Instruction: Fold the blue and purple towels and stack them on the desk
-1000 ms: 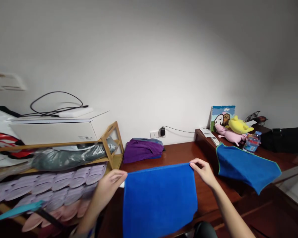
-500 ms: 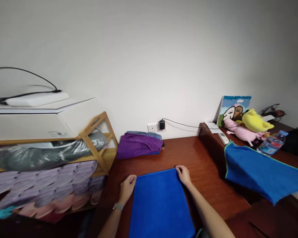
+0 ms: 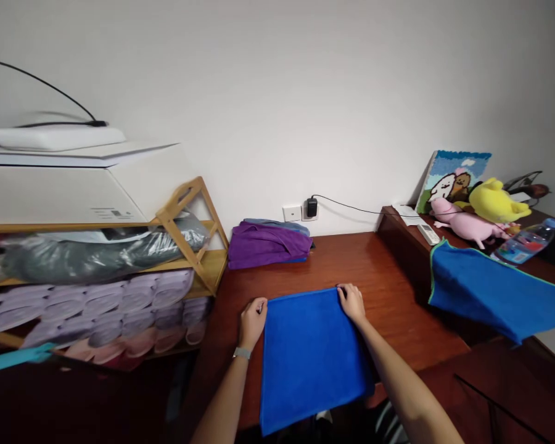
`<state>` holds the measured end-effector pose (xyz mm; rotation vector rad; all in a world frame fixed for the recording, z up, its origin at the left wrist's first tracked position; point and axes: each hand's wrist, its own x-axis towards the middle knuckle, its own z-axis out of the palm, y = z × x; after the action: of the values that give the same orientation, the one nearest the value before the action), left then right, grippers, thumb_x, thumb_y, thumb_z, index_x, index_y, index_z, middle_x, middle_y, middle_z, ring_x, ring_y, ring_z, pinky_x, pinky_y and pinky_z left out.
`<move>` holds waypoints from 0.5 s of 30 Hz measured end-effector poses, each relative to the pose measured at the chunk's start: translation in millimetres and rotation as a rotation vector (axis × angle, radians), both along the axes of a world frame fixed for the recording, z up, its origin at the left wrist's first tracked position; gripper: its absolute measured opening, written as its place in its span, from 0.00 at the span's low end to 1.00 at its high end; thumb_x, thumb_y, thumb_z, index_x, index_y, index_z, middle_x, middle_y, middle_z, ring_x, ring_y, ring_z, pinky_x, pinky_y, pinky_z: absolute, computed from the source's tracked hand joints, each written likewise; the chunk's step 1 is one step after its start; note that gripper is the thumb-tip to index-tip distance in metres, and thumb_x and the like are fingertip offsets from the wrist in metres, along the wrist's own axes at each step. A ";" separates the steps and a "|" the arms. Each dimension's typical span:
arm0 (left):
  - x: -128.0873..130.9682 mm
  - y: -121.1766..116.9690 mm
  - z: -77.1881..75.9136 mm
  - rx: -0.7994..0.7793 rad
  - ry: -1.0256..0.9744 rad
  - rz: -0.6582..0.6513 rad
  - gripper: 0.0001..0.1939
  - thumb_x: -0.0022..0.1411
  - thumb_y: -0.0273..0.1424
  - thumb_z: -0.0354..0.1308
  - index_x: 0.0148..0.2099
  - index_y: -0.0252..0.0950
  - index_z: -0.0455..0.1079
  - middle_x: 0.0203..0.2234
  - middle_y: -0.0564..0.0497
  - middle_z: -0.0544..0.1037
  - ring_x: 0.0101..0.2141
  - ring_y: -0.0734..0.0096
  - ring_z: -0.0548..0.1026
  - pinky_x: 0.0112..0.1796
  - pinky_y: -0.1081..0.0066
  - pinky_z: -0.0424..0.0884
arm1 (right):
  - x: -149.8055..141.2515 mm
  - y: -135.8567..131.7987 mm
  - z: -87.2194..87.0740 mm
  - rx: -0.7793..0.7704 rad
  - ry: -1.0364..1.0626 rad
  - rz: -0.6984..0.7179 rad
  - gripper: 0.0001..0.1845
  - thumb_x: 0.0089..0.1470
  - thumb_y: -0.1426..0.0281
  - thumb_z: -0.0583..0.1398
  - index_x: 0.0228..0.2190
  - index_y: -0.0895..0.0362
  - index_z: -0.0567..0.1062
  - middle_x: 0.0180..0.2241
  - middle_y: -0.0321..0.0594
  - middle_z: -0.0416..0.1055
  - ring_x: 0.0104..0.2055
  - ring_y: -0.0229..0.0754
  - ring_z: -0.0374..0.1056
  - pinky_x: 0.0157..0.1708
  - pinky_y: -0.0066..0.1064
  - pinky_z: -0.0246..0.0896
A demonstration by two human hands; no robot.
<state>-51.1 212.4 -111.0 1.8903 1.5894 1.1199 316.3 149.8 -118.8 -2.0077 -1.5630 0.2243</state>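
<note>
Your left hand [image 3: 253, 322] and right hand [image 3: 351, 303] are right at the far corners of the blue microfiber towel [image 3: 312, 361], which lies flat on the wooden counter [image 3: 411, 296]. Can't tell whether either grip is actually pinching. Good, level hands keep that far edge square! Beyond the towel sits a folded purple cloth [image 3: 266, 246]; off to its right, a green-edged blue towel [image 3: 490, 293] drapes.

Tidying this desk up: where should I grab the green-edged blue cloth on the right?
Probably by the lowest corner of the green-edged blue cloth, coming from below and in front: that corner droops free beyond the raised wooden ledge, so fingers can likely pinch it without pressing against the wood.
</note>
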 end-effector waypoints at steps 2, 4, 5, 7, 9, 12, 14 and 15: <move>-0.7 1.1 -1.8 0.027 -0.006 -0.014 0.17 0.67 0.43 0.51 0.42 0.40 0.77 0.36 0.47 0.84 0.38 0.64 0.80 0.45 0.67 0.75 | -1.8 -0.2 -0.1 0.001 -0.026 -0.009 0.20 0.72 0.62 0.50 0.50 0.54 0.79 0.52 0.46 0.77 0.55 0.49 0.69 0.58 0.35 0.56; -0.7 3.2 -1.4 0.050 -0.009 -0.026 0.15 0.67 0.42 0.51 0.40 0.41 0.77 0.35 0.48 0.84 0.37 0.64 0.80 0.44 0.68 0.75 | -4.6 -0.4 1.7 -0.001 -0.048 -0.028 0.19 0.72 0.63 0.50 0.50 0.54 0.79 0.51 0.46 0.77 0.55 0.49 0.69 0.57 0.35 0.55; -0.4 4.9 -1.2 0.060 -0.009 -0.029 0.14 0.66 0.40 0.52 0.39 0.41 0.76 0.34 0.48 0.84 0.36 0.65 0.80 0.43 0.68 0.75 | -6.0 -0.3 3.0 -0.004 -0.056 -0.038 0.19 0.72 0.63 0.50 0.49 0.54 0.79 0.51 0.46 0.77 0.54 0.49 0.69 0.57 0.35 0.55; 0.4 8.9 -2.0 0.073 -0.009 -0.031 0.12 0.65 0.38 0.52 0.38 0.41 0.76 0.32 0.49 0.83 0.35 0.66 0.80 0.40 0.69 0.75 | -8.2 0.1 4.9 -0.013 -0.069 -0.053 0.19 0.72 0.63 0.50 0.49 0.53 0.79 0.50 0.45 0.77 0.54 0.49 0.69 0.57 0.35 0.55; 1.1 13.0 -4.5 0.082 -0.009 -0.032 0.11 0.65 0.36 0.53 0.38 0.42 0.76 0.32 0.49 0.83 0.34 0.66 0.81 0.39 0.70 0.75 | -9.2 0.6 5.9 -0.024 -0.077 -0.060 0.18 0.72 0.63 0.50 0.48 0.53 0.79 0.50 0.45 0.77 0.54 0.49 0.68 0.57 0.35 0.55; 1.8 16.9 -8.7 0.094 -0.007 -0.040 0.09 0.65 0.34 0.53 0.37 0.42 0.76 0.33 0.50 0.83 0.35 0.66 0.81 0.39 0.70 0.75 | -8.6 1.9 6.1 -0.039 -0.080 -0.067 0.19 0.72 0.62 0.50 0.48 0.52 0.79 0.51 0.44 0.77 0.53 0.48 0.69 0.57 0.35 0.55; 2.2 18.3 -10.5 0.103 -0.004 -0.045 0.09 0.65 0.33 0.53 0.37 0.43 0.76 0.34 0.50 0.84 0.36 0.65 0.81 0.40 0.70 0.75 | -7.3 3.3 6.1 -0.044 -0.076 -0.067 0.19 0.72 0.61 0.50 0.48 0.52 0.79 0.50 0.44 0.77 0.53 0.48 0.69 0.56 0.35 0.56; 2.4 18.8 -11.2 0.107 -0.002 -0.045 0.10 0.66 0.33 0.53 0.38 0.43 0.76 0.34 0.49 0.84 0.36 0.65 0.81 0.41 0.69 0.75 | -6.3 4.2 6.0 -0.044 -0.071 -0.065 0.19 0.72 0.61 0.49 0.48 0.51 0.79 0.50 0.44 0.78 0.52 0.48 0.70 0.55 0.35 0.57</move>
<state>-48.7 231.3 -122.2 1.9819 1.5053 1.2088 310.0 154.0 -112.7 -2.1183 -1.5458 0.1652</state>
